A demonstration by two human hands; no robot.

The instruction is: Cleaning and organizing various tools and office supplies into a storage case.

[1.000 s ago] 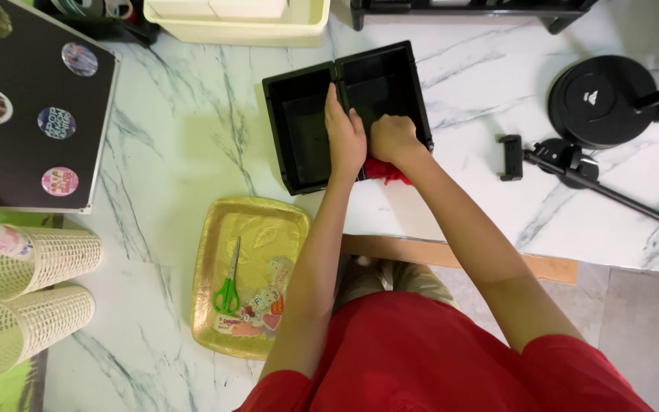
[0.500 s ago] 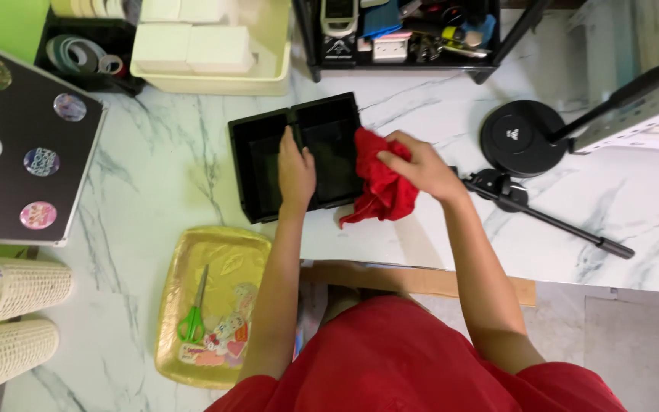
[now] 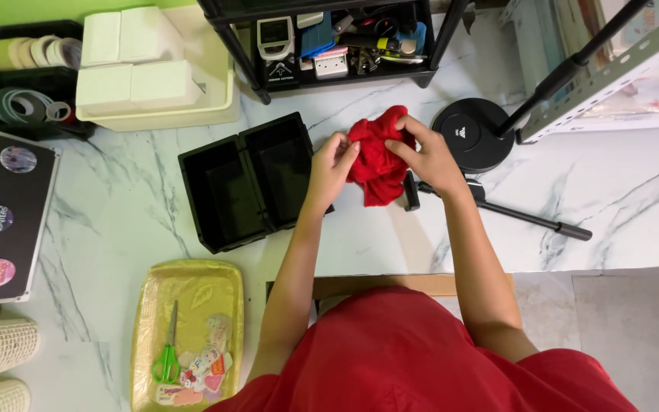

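Single head-worn view, looking steeply down from above, close over the desk (image 3: 116, 206), wearer's red-clad torso at bottom edge, shelf rack (image 3: 329, 46) along top

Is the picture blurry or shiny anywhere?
Head view: mostly sharp and evenly lit; the red cloth between the left hand and right hand looks crisp; the gold tray gleams softly; soft shadows lie on the marble table; straight edges bend near the corners.

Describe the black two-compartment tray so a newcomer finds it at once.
On the marble table, left of the hands bunching a red cloth, lies the black tray. Unlike the gold tray nearer the person, it is black, empty and split into two wells.
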